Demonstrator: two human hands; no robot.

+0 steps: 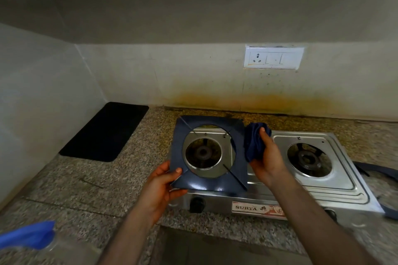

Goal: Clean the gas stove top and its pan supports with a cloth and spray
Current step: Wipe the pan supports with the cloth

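Head view: left hand grips the near-left corner of a dark blue square pan support with a round central opening, held tilted above the left burner of the two-burner stainless-steel gas stove. Right hand clutches a bunched dark blue cloth against the support's right edge. Blue-triggered clear spray bottle stands on the speckled granite counter at lower left.
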